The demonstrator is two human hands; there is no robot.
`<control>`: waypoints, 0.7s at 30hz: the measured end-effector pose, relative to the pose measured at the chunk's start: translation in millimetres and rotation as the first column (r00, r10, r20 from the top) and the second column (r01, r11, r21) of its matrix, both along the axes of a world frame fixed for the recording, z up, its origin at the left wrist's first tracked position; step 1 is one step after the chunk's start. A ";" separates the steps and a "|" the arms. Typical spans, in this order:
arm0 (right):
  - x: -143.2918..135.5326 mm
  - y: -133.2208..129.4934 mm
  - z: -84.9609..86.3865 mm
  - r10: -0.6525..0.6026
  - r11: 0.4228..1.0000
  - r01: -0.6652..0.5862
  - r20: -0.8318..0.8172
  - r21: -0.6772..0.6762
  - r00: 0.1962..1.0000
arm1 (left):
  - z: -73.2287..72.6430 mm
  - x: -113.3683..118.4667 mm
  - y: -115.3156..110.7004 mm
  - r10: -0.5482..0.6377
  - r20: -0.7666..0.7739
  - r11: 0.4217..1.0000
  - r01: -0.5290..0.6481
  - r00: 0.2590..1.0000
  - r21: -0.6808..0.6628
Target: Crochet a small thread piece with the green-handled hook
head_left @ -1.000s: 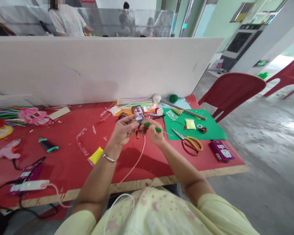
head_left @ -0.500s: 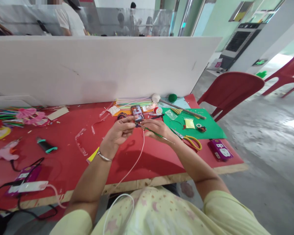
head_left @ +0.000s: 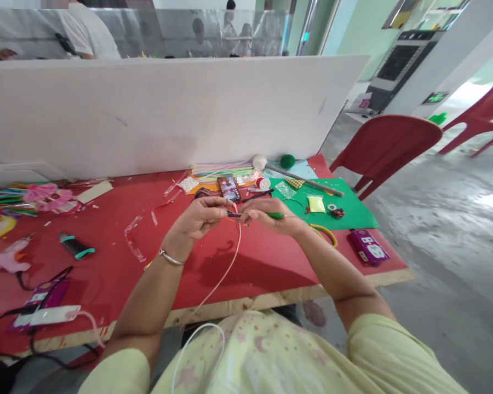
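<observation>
Tool with green handle [head_left: 275, 215], frame centre, long axis near-horizontal, thin shaft [head_left: 290, 216] rightward, clamped in right grip [head_left: 263, 207]; dark piece [head_left: 233, 214] in left grip [head_left: 194, 220], pinched; readable "B" on purple box [head_left: 367, 247], frame right.

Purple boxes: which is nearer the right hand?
The purple box beside the green sheet; the other box, far left with black cables across it, sits farther from the right hand.

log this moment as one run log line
left hand: pinching small dark piece | right hand: holding green-handled tool | just beyond: phone | surface: red tabletop
</observation>
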State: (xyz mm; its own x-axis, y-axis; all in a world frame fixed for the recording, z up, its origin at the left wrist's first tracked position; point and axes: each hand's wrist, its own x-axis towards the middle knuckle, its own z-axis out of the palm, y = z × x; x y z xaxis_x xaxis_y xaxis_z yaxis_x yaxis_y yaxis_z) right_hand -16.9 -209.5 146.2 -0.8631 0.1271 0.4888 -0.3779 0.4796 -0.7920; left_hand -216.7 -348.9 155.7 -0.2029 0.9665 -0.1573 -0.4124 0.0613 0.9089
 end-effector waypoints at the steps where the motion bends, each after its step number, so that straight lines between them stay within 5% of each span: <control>1: -3.1 -1.3 -5.0 0.030 0.988 -0.023 0.039 -0.153 0.999 | -0.3 3.6 1.2 0.009 0.004 0.999 -0.009 1.000 0.032; 4: -18.9 -11.9 -25.0 0.036 0.857 0.011 0.080 -0.514 0.996 | -6.7 21.2 8.3 0.088 0.022 0.987 -0.090 0.996 0.132; 6: -31.3 -23.2 -37.7 -0.146 0.808 0.160 0.070 -0.567 0.987 | -15.6 35.8 15.2 0.276 -0.010 0.946 -0.270 0.961 0.181; 9: -44.9 -37.5 -51.2 -0.514 0.790 0.473 0.002 -0.389 0.858 | -29.1 54.4 24.4 0.643 -0.069 0.745 -0.602 0.763 0.288; 11: -49.2 -39.8 -57.2 -0.634 0.772 0.615 -0.123 -0.161 0.763 | -32.6 60.2 26.7 0.692 -0.084 0.703 -0.643 0.717 0.305; 14: -50.1 -30.9 -62.5 -0.633 0.717 0.692 -0.339 0.085 0.697 | -26.6 54.1 23.5 0.571 0.077 0.798 -0.574 0.817 0.180; 16: -47.7 -20.6 -62.2 -0.538 0.744 0.650 -0.439 0.154 0.720 | -19.2 41.3 18.2 0.272 0.241 0.954 -0.294 0.932 0.064; 17: -45.8 -15.5 -60.6 -0.472 0.777 0.601 -0.461 0.184 0.752 | -16.1 33.5 15.3 0.149 0.292 0.985 -0.167 0.945 0.037; 21: -35.3 -2.8 -49.4 -0.292 0.887 0.393 -0.364 0.244 0.885 | -13.1 5.8 5.6 -0.014 0.322 1.000 0.007 0.947 0.022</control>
